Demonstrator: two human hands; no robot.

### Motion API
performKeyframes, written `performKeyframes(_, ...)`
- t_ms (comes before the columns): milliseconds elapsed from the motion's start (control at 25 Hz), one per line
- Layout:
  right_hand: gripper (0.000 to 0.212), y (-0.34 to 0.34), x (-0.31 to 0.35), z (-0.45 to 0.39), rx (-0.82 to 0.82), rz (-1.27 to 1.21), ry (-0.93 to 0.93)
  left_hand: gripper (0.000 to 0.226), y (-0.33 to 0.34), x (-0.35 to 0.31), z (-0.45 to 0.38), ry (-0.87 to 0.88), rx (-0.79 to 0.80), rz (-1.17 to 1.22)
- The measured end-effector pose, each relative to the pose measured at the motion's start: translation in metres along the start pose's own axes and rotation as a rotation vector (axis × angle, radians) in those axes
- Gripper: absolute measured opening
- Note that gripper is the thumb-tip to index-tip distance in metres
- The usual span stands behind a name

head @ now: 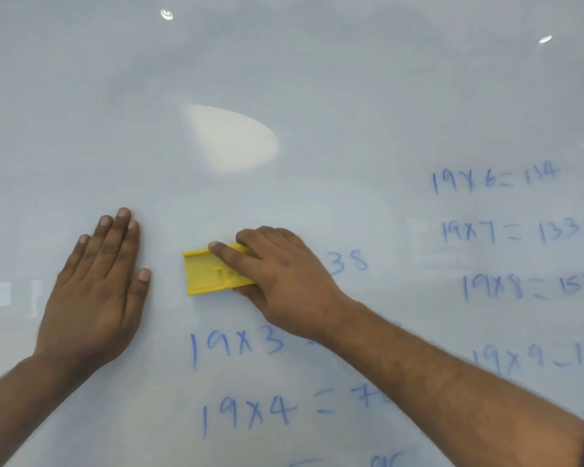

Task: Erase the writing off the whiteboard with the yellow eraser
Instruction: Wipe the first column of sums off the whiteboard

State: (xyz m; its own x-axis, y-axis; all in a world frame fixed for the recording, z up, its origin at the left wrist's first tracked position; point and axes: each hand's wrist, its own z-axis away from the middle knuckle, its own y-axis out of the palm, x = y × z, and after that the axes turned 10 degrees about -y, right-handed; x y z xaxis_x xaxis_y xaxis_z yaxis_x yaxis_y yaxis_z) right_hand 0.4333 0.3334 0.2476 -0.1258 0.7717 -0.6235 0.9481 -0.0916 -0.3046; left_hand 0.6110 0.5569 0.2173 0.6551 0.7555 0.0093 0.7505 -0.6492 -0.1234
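1. I see the whiteboard (284,79) filling the whole head view, its upper half bare but for a few bright light reflections.
2. My right hand (277,278) grips the yellow eraser (213,273), forefinger stretched along its top edge, thumb tucked under the lower edge, the other fingers curled over its right end.
3. The eraser lies flat against the board, near the middle of the view, long side roughly level; its left half shows, the rest is hidden under the hand.
4. Just right of that hand the blue digits "38" (348,262) remain; the start of that line is covered by the eraser and hand.
5. My left hand (98,284) lies flat on the board, fingers straight and close together, thumb out to the side, holding nothing. It sits left of the eraser with a gap between.
6. Below the eraser I read "19x3" (236,345) and "19x4 =" (250,416); my right forearm (452,382) crosses over the ends of both lines.
7. On the right a column of blue sums (509,230) runs downward: 19x6, 19x7 = 133, 19x8, 19x9, some answers too blurred to read.
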Motion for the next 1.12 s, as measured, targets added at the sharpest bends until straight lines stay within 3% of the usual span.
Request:
performKeyframes(280, 0.06, 0.004, -0.004, -0.018, -0.087, -0.034, 0.105, 0.062, 0.003, 0.003, 0.004, -0.036, 0.007, 0.016)
performKeyframes(600, 0.061, 0.01, -0.001, 0.018, -0.007, -0.01, -0.083, 0.062, -0.001, 0.0, 0.007, -0.063, -0.002, 0.007)
performKeyframes(840, 0.061, -0.001, -0.011, -0.009, -0.081, -0.001, 0.114, 0.061, 0.0, 0.001, 0.008, -0.03, -0.025, 0.018)
performKeyframes(1120, 0.061, 0.032, 0.039, -0.016, -0.151, 0.033, 0.149, 0.062, 0.0, 0.002, 0.01, 0.003, -0.044, 0.024)
